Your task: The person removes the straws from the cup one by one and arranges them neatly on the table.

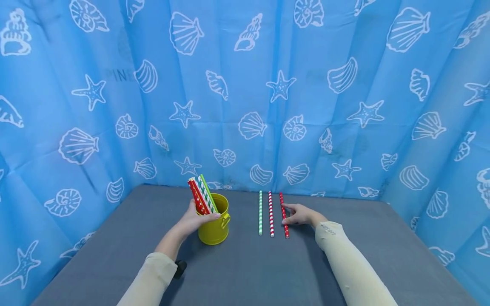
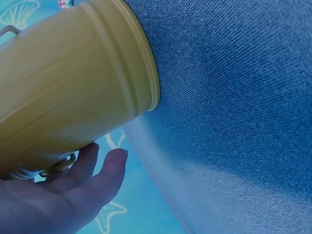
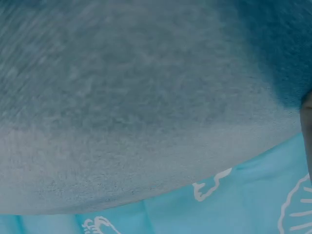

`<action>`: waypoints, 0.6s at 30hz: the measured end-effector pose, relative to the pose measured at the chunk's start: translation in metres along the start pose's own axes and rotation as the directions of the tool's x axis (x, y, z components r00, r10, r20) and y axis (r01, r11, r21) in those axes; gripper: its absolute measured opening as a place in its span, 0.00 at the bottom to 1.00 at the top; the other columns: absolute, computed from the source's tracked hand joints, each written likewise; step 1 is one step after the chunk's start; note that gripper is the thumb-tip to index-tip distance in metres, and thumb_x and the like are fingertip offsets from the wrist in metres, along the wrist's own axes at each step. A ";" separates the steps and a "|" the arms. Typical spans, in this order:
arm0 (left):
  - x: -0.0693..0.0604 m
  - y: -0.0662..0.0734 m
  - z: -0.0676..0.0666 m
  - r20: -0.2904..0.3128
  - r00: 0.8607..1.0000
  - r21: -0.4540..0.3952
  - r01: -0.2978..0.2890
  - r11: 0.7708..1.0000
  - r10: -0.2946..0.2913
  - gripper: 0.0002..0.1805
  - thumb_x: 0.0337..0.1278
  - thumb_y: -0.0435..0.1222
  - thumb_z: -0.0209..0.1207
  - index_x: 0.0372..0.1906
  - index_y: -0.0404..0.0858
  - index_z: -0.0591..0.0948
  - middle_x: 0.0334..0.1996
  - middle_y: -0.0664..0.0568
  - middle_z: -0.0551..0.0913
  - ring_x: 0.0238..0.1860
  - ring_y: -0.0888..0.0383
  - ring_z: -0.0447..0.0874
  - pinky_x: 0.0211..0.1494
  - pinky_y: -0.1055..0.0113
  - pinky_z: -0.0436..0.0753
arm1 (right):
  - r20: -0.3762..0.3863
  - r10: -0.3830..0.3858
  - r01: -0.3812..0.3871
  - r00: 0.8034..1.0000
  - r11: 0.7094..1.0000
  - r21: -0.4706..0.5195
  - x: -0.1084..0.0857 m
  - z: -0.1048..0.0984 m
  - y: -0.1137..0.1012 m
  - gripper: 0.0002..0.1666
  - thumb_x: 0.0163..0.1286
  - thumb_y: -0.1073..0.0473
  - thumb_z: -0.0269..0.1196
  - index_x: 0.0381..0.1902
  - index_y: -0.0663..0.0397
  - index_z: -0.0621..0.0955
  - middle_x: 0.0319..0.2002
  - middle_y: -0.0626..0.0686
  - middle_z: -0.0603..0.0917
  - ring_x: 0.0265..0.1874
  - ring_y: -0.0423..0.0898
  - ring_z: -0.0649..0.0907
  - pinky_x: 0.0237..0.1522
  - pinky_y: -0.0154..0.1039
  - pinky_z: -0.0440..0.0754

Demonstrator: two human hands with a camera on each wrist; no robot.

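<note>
A yellow metal bucket (image 1: 213,233) stands on the table with several patterned paper straws (image 1: 200,197) leaning in it. My left hand (image 1: 191,221) grips the bucket from its left side, thumb across at the rim; in the left wrist view its fingers (image 2: 109,175) curve beside the bucket's wall. To the right, a red straw with white dots (image 1: 285,227) lies on the table, pinched by my right hand (image 1: 302,214). A red-and-white striped straw (image 1: 271,214) and a pale green striped straw (image 1: 260,214) lie parallel to its left. In the right wrist view only a sliver of hand shows.
A grey cloth covers the table (image 1: 245,272). Behind it and along the sides hangs a blue curtain (image 1: 245,85) printed with white shells and starfish. On the bucket's right side is a small handle lug (image 1: 226,219).
</note>
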State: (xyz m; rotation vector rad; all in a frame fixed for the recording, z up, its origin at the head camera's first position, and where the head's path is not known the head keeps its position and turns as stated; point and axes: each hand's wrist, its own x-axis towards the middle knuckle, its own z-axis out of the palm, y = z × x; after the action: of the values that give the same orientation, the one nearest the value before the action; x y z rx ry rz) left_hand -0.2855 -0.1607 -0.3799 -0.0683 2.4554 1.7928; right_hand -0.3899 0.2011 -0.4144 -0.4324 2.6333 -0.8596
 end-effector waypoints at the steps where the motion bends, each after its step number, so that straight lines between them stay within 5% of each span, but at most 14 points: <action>1: 0.000 0.000 0.000 0.001 1.000 -0.002 0.002 1.000 -0.002 0.52 0.55 0.46 0.67 0.72 0.35 0.44 0.69 0.33 0.55 0.68 0.36 0.55 0.67 0.36 0.58 | -0.005 0.003 -0.003 1.000 1.000 0.001 0.000 0.000 0.001 0.46 0.63 0.57 0.69 0.72 0.66 0.60 0.26 0.52 0.72 0.24 0.44 0.70 0.27 0.35 0.69; 18: 0.000 -0.002 -0.002 0.019 1.000 -0.001 0.016 1.000 -0.016 0.54 0.55 0.47 0.66 0.72 0.37 0.41 0.70 0.34 0.52 0.68 0.36 0.52 0.67 0.35 0.56 | -0.013 0.107 -0.108 0.994 0.994 -0.017 0.010 0.004 -0.001 0.48 0.62 0.52 0.70 0.74 0.57 0.61 0.40 0.59 0.74 0.35 0.49 0.75 0.35 0.41 0.77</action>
State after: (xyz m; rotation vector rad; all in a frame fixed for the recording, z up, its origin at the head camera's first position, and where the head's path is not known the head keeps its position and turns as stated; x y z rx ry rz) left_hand -0.2856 -0.1628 -0.3813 -0.0707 2.4341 1.7806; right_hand -0.3972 0.1942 -0.4186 -0.2873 2.6501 -0.8081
